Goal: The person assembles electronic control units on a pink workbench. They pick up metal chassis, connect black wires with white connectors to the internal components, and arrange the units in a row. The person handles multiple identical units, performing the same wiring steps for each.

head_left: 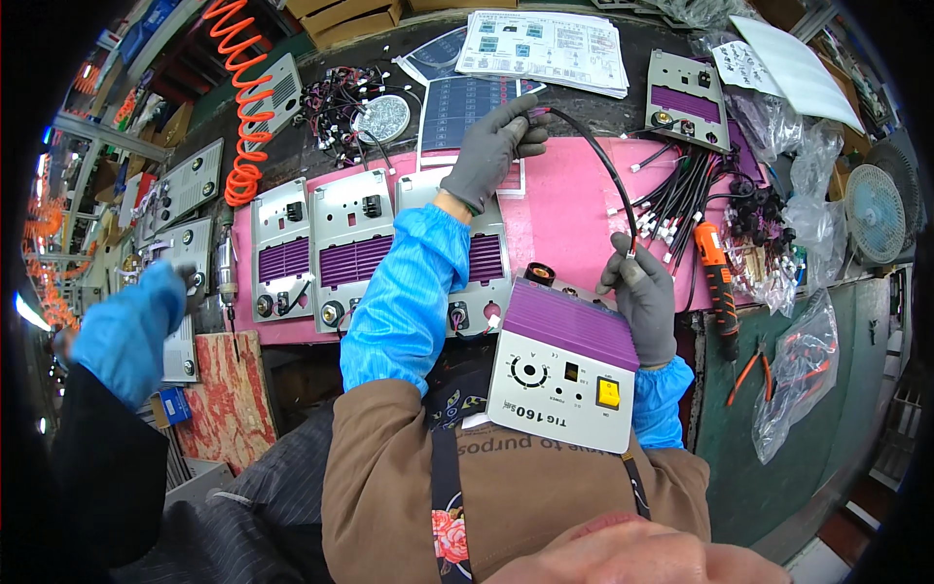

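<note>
A black cable (595, 142) arches between my two grey-gloved hands. My left hand (491, 151) pinches its far end, above the pink mat. Lower and to the right, my right hand (642, 297) is closed on the other end, where a small light tip shows at the fingers. Against my chest, beside my right wrist, leans a panel (569, 375) in grey and purple with a dial and a yellow rocker switch. Its round black socket (540, 273) sticks out at the top edge. My blue sleeves cover both forearms.
Several similar panels (352, 243) lie on the pink mat (559, 200) at left. A bundle of cables (671, 209), an orange electric screwdriver (715, 273) and pliers (754, 372) are at right. An orange coiled hose (255, 97) hangs at left, near a co-worker's blue sleeve (131, 326).
</note>
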The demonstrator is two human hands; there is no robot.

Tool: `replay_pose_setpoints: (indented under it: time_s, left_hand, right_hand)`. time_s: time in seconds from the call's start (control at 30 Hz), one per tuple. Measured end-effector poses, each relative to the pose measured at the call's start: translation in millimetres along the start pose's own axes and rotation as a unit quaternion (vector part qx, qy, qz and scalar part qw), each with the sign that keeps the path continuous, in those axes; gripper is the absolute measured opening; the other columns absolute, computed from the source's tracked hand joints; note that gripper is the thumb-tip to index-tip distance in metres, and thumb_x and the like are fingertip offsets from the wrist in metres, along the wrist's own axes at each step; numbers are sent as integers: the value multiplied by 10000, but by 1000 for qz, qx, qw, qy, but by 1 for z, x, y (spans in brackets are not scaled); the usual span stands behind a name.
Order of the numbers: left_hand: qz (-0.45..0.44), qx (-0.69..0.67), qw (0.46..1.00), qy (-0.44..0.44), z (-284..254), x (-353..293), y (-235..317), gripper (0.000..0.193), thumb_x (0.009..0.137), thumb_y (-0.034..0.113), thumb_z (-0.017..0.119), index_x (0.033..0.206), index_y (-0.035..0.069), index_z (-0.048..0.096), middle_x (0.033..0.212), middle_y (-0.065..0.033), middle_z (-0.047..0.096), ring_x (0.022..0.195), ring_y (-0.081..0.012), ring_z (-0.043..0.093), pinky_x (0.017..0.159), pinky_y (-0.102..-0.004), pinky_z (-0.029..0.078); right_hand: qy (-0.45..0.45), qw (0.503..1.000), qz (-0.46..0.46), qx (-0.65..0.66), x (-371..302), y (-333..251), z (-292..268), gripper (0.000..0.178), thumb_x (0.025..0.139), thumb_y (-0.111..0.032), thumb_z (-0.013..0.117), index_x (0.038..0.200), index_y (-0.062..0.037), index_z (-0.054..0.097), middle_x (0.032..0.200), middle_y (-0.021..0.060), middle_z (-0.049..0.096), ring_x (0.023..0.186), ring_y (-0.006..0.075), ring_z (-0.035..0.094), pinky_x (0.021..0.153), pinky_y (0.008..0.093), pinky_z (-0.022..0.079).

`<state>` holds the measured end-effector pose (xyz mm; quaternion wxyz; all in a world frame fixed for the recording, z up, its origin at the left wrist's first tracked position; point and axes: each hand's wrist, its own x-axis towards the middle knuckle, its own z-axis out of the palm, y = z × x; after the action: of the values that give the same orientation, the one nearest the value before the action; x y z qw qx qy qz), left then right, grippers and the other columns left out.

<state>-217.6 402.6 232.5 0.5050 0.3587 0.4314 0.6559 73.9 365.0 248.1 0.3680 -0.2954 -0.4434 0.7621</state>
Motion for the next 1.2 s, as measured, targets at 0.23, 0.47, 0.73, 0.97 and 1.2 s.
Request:
replay_pose_setpoints:
  time_s: [0.23, 0.47, 0.73, 0.97, 1.2]
  left_hand:
    - [2, -5, 1000, 0, 0, 0, -1, 428, 1031, 115, 433, 1425, -43, 379, 1239, -171, 587, 1006, -183, 632, 870, -294, 560]
    - [3, 9, 1000, -1, 2, -1, 1, 425, 1035, 119, 419, 1430, -35, 379, 1242, -169, 588, 1018, -176, 624, 876, -293, 554]
    - [-3, 21, 1000, 11, 3, 0, 1, 424, 1034, 107, 411, 1433, -32, 374, 1254, -175, 585, 1020, -181, 624, 879, -297, 552]
    - [-10, 10, 1000, 17, 3, 0, 1, 425, 1029, 102, 427, 1431, -28, 379, 1250, -181, 586, 1017, -193, 631, 872, -304, 558]
    - [-6, 8, 1000, 16, 3, 0, 1, 429, 1030, 105, 427, 1436, -23, 375, 1257, -189, 583, 1018, -196, 635, 873, -305, 563]
  right_hand:
    - [-3, 1000, -3, 16, 0, 2, -2, 411, 958, -120, 554, 1303, 99, 519, 922, 85, 602, 787, 173, 597, 746, 311, 497]
    - [2, 1000, 4, 27, 0, 3, -2, 424, 955, -137, 562, 1303, 101, 518, 929, 83, 599, 798, 172, 588, 753, 312, 492]
    - [8, 1000, 7, 29, -1, 0, -1, 439, 961, -154, 561, 1313, 102, 503, 931, 80, 597, 802, 165, 580, 752, 301, 477]
    - [9, 999, 9, 36, 0, 2, -2, 442, 965, -156, 554, 1319, 103, 496, 931, 79, 598, 809, 166, 581, 757, 298, 476]
    - [11, 999, 7, 33, -1, 4, -4, 451, 962, -155, 558, 1325, 103, 489, 939, 78, 594, 811, 169, 581, 753, 306, 484]
